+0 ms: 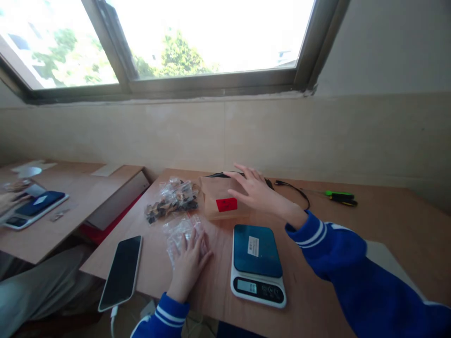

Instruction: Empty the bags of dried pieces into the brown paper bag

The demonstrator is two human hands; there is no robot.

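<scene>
My left hand (189,265) lies with spread fingers on some clear plastic bags (176,231) on the table. Raised over a brown paper bag (211,195) with a red label (226,204), my right hand (254,190) has its fingers apart and nothing in them. Whether it touches the bag, I cannot tell. In front of the paper bag sits a kitchen scale (258,265) with a blue top, its display reading 0.0. Behind my left hand is a pile of clear bags (172,199) with small brown and black pieces.
A phone (121,272) with a white cable lies at the table's left edge. At the back right are a black cable (296,189) and green and black-yellow screwdrivers (340,197). Another person's hand (12,199) is by a second scale (37,209) on the left table.
</scene>
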